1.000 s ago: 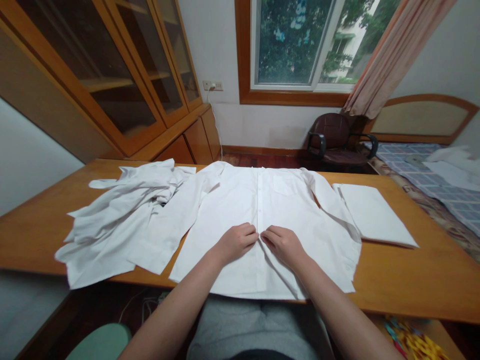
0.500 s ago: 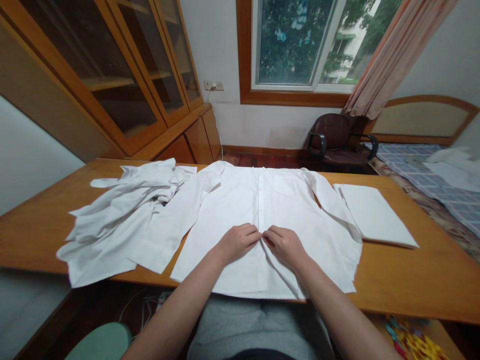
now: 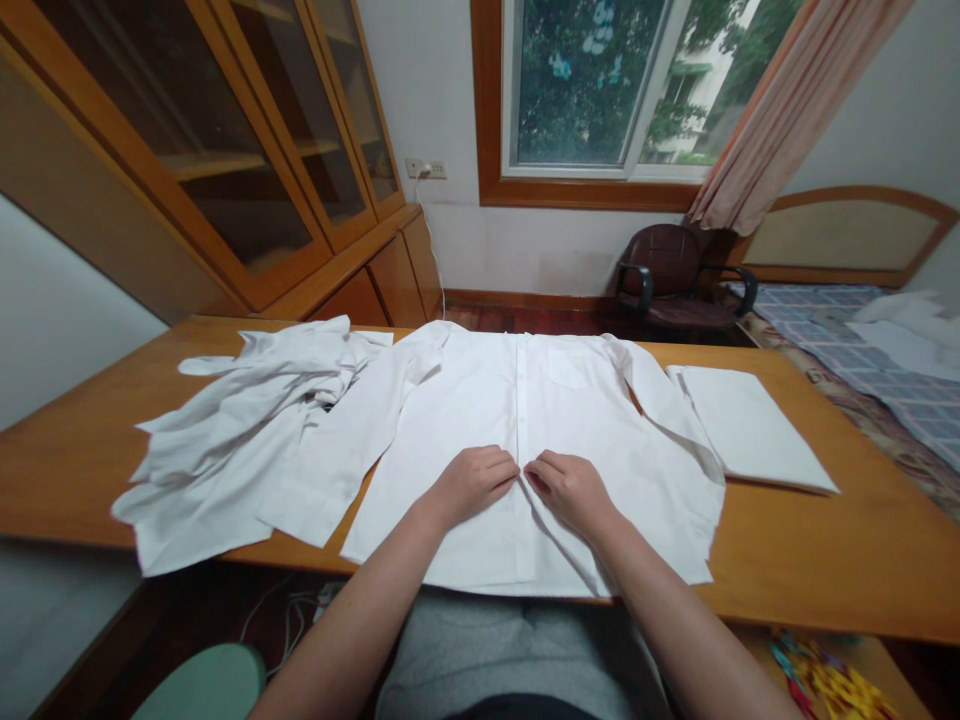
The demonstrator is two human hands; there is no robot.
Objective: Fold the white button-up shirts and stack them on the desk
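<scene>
Shirt [image 3: 450,410], laid flat mid-frame, is pinched at the placket [image 3: 523,400] by left hand [image 3: 478,484] and right hand [image 3: 568,488]; rumpled clothes [image 3: 232,435] heaped at left.

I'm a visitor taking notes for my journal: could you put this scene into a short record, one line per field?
Surface: wooden table
Centre: white shirt, spread front side up
Left hand: fingers pinched at the shirt's button placket
Right hand: fingers pinched beside it, a raised fold running toward the hem
Left of shirt: rumpled white cloth pile
Right of shirt: folded white cloth
Beyond table: brown armchair, window
</scene>
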